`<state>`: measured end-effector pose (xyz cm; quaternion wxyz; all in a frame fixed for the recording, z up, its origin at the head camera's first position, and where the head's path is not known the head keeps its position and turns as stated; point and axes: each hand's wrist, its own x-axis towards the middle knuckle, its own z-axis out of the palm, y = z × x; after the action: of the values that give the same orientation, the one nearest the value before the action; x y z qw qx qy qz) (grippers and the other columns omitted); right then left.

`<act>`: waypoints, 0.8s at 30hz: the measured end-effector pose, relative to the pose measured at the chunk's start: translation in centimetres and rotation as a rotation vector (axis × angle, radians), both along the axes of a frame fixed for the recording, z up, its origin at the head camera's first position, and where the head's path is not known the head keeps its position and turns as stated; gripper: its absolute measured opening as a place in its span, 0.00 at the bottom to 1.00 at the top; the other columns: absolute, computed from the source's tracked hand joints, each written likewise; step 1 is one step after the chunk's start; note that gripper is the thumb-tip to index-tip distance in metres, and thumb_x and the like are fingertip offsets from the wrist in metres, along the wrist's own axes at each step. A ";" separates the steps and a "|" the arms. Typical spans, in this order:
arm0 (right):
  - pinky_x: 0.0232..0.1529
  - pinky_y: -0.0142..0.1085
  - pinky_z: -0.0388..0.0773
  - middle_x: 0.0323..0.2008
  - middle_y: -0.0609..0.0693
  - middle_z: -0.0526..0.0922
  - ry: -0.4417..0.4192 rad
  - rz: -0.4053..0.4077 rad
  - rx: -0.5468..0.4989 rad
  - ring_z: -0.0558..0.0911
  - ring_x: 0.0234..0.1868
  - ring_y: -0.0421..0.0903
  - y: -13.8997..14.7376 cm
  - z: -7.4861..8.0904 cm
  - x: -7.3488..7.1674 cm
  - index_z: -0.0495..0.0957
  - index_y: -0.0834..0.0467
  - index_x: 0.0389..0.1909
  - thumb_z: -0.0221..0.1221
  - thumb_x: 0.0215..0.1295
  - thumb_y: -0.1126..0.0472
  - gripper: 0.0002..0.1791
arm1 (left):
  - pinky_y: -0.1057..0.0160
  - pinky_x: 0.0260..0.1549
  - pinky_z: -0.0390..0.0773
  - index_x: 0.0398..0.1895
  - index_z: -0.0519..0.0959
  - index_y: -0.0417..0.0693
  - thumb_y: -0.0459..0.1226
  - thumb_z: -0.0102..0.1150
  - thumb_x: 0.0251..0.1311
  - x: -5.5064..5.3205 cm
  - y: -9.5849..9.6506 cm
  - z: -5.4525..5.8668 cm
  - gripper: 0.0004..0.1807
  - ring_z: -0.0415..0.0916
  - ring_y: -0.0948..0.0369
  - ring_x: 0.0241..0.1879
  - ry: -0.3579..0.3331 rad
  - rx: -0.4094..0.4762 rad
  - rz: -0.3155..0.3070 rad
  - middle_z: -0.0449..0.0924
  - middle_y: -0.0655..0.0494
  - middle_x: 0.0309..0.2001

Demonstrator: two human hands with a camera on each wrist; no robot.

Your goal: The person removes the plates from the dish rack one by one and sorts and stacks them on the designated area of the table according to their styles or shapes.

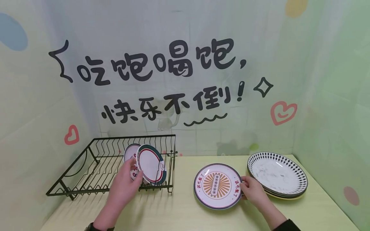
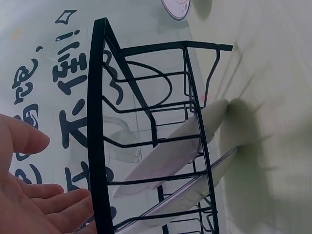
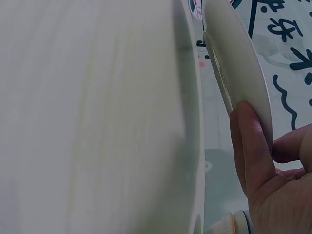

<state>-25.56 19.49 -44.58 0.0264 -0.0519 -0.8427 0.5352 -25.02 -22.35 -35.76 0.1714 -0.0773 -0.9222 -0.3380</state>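
Note:
My right hand pinches the right edge of a round plate with an orange sunburst and red lettering. In the right wrist view, thumb and fingers grip the rim of this tilted plate. A green-and-red-rimmed plate leans in the black wire dish rack. Behind it to the left is a second plate, partly hidden. My left hand is in front of these two, thumb and fingers apart. The left wrist view has this hand with loose fingers beside the rack's bar, holding nothing.
A stack of oval plates with a black-and-white patterned rim stands on the right of the pale table, close to my right hand. Printed cloth hangs behind the table and along both sides. The rack occupies the table's left part.

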 end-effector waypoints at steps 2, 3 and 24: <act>0.27 0.40 0.84 0.31 0.57 0.80 -0.001 -0.004 0.015 0.79 0.25 0.46 0.0 -0.2 -0.1 0.67 0.80 0.57 0.51 0.67 0.73 0.20 | 0.38 0.54 0.73 0.70 0.60 0.32 0.39 0.58 0.67 -0.1 -0.2 -0.1 0.33 0.71 0.40 0.60 0.005 0.002 -0.003 0.70 0.34 0.63; 0.26 0.40 0.84 0.31 0.57 0.80 -0.001 -0.003 0.020 0.79 0.25 0.46 0.0 -0.3 -0.2 0.67 0.80 0.57 0.51 0.67 0.73 0.20 | 0.38 0.54 0.74 0.70 0.60 0.32 0.39 0.58 0.67 -0.2 -0.3 -0.1 0.33 0.71 0.40 0.59 0.009 0.004 -0.003 0.71 0.34 0.62; 0.25 0.37 0.83 0.32 0.59 0.79 -0.067 0.011 0.030 0.79 0.23 0.45 -0.6 -1.0 -0.8 0.65 0.82 0.57 0.50 0.68 0.72 0.21 | 0.33 0.58 0.67 0.68 0.59 0.24 0.38 0.55 0.66 -1.7 -2.0 0.2 0.34 0.62 0.32 0.62 0.017 -0.067 0.088 0.63 0.25 0.64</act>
<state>-26.37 18.90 -45.62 -0.0039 -0.0649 -0.8514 0.5205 -26.76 -24.37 -35.53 0.1913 -0.0454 -0.9340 -0.2985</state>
